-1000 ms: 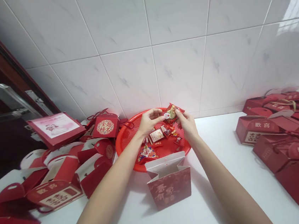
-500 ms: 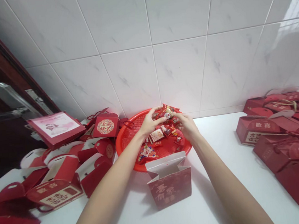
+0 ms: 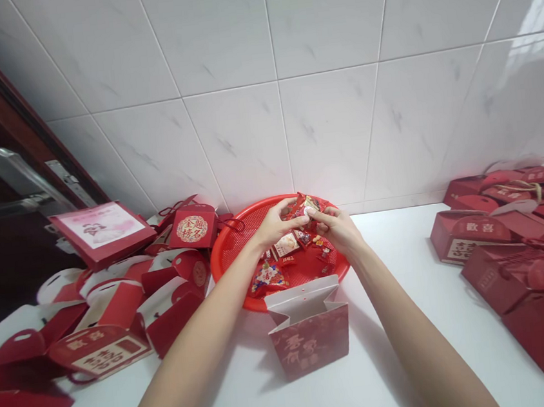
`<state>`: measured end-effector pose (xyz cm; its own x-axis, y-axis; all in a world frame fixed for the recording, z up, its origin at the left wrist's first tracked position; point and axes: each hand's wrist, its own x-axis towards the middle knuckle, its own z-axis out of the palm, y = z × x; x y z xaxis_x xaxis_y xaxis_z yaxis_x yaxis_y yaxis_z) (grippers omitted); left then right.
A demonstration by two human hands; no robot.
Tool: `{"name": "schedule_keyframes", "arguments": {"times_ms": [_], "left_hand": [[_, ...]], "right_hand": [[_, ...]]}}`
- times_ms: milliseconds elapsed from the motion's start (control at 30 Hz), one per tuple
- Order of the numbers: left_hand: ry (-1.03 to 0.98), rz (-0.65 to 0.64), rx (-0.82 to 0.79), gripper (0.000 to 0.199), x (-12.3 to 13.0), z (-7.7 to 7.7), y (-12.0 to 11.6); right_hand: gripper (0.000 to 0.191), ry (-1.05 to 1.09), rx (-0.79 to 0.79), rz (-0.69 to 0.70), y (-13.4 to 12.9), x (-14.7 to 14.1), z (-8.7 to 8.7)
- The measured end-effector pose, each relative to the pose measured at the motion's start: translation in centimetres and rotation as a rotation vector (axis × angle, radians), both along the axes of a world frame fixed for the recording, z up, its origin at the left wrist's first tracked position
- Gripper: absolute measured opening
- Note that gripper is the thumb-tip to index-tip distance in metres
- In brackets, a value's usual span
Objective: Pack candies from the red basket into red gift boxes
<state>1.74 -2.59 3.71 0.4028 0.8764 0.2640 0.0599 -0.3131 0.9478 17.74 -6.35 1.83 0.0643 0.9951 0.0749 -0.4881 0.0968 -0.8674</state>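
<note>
You are handling a red wrapped packet point(image 3: 318, 202) with both hands; judging by the grip, you are at the stage of working its round white spot with the fingertips. The packet is lying between your hands, above the far part of the red basket point(image 3: 217, 267). The next move is probably calling for a steady left-hand hold and a controlled right-hand pinch.

Your left hand point(image 3: 275, 225) is reaching in from the left, its thumb and fingers closing on the packet's near side. Your right hand point(image 3: 340, 229) is angling inward, thumb and forefinger pinching at the white spot; its other fingers are curling beneath. Both forearms are extending forward, flanking the open-topped box point(image 3: 311, 343), which is standing upright just in front of the basket.
</note>
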Motion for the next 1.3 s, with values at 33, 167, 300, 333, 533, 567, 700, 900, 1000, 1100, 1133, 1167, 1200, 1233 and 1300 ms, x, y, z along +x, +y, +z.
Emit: {"name": "schedule_keyframes", "arguments": {"times_ms": [33,167,300,333,533,567,700,900,1000,1100,1133,1167,1200,1233,1300], "left_hand": [[0.007,0.003,-0.023,0.067,0.1,0.1,0.0],[-0.01,0.064,-0.065,0.065,0.2,1.4,-0.9],[-0.087,0.171,0.153,0.034,-1.3,4.2,-5.4],[-0.053,0.142,0.19,0.027,-2.0,4.8,-7.1],[0.456,0.014,0.199,0.025,-5.3,5.8,-17.2],[0.523,0.027,0.195,0.027,-5.4,5.4,-18.0],[0.608,0.12,0.196,0.034,-4.7,3.3,-18.7],[0.45,0.079,0.05,0.026,-3.8,2.1,-18.1],[0.407,0.027,0.013,0.042,-4.2,2.6,-18.5],[0.431,0.014,0.002,0.052,-4.5,2.8,-18.7],[0.435,0.01,-0.007,0.053,-4.6,2.8,-18.7],[0.435,0.004,-0.017,0.055,-4.6,2.9,-18.7],[0.431,-0.003,-0.026,0.057,-4.5,2.9,-18.7],[0.426,-0.012,-0.033,0.059,-4.5,2.9,-18.7],[0.426,-0.03,-0.03,0.061,-4.5,2.9,-18.6]], "right_hand": [[0.055,0.012,0.002,0.0,0.0,0.0,0.0],[0.048,-0.011,0.015,-0.001,0.0,0.4,-0.1],[0.043,0.009,0.028,-0.015,-0.2,0.8,0.2],[0.043,0.025,0.032,-0.015,-0.4,0.8,0.5],[0.038,-0.026,0.131,0.126,-2.6,0.1,3.4],[0.037,-0.048,0.168,0.168,-3.2,0.1,4.0],[0.031,-0.16,0.316,0.35,-5.9,0.4,6.1],[0.036,-0.483,0.372,0.528,-9.3,1.3,8.0],[0.037,-0.658,0.436,0.53,-10.1,1.7,8.5],[0.034,-0.819,0.491,0.57,-10.5,2.0,8.9],[0.033,-0.879,0.516,0.582,-10.6,2.0,9.0],[0.032,-0.943,0.54,0.592,-10.7,2.0,9.2],[0.03,-1.008,0.562,0.598,-10.9,2.0,9.3],[0.027,-1.073,0.578,0.596,-11.0,1.9,9.4],[0.021,-1.2,0.603,0.583,-11.3,1.6,9.5]]}}
